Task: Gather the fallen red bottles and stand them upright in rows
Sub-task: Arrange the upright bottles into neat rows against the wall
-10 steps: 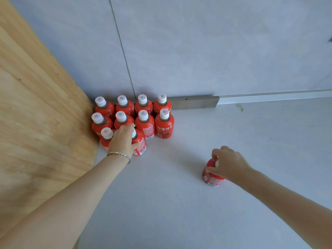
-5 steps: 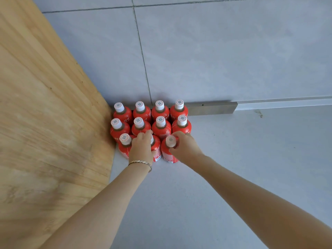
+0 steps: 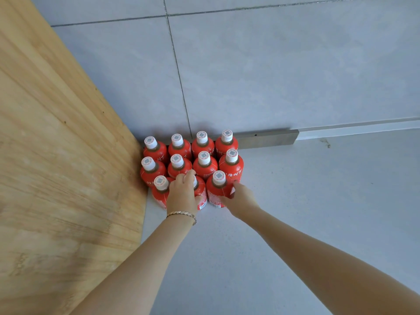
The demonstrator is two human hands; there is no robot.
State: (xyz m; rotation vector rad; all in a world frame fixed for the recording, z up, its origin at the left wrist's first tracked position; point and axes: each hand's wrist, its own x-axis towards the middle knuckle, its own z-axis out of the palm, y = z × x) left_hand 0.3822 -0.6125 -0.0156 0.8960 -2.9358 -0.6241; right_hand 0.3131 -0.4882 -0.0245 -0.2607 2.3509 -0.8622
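Eleven red bottles (image 3: 205, 165) stand in the corner between the wood board (image 3: 56, 155) and the gray wall (image 3: 272, 76). The left hand (image 3: 183, 193) wraps around the middle front bottle (image 3: 200, 192). The right hand (image 3: 241, 198) touches the newest bottle (image 3: 218, 189), fingers loose.
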